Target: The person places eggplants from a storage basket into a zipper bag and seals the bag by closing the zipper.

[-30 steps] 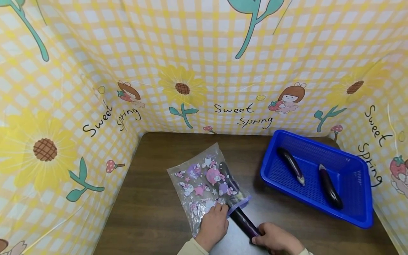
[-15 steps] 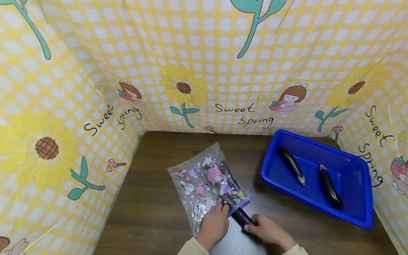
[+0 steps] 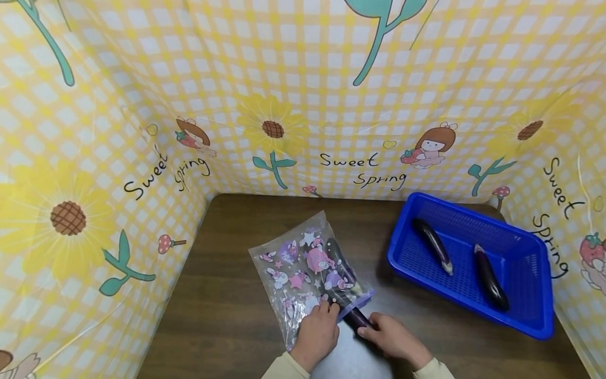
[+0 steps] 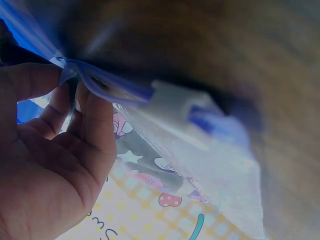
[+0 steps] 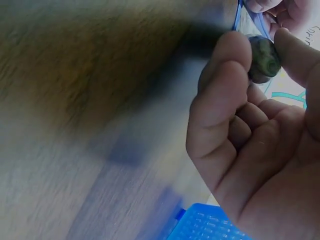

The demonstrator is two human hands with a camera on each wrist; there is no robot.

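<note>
A clear zip bag (image 3: pixel 276 287) with pink and purple cartoon prints lies flat on the table, its purple-edged mouth facing the lower right. My left hand (image 3: pixel 314 334) pinches the edge of that mouth between thumb and fingers. Close by on the edge, a white slider (image 4: pixel 172 102) shows in the left wrist view. One eggplant (image 3: pixel 347 271) lies inside, seen through the plastic. A second eggplant (image 3: pixel 357 317) is partly in the mouth, and my right hand (image 3: pixel 395 339) grips its outer end. The right wrist view shows its greenish stem end (image 5: pixel 266 60) between thumb and fingers.
To the right stands a blue plastic basket (image 3: pixel 454 299) holding two eggplants, one on the left (image 3: pixel 432 245) and one on the right (image 3: pixel 490 279). A yellow checked cloth (image 3: pixel 341 121) walls in the back and sides of the brown wooden table (image 3: pixel 199 295).
My right hand has moved up and left, sliding the second eggplant deeper into the bag; less of it sticks out. The left hand has stayed at the bag's mouth.
</note>
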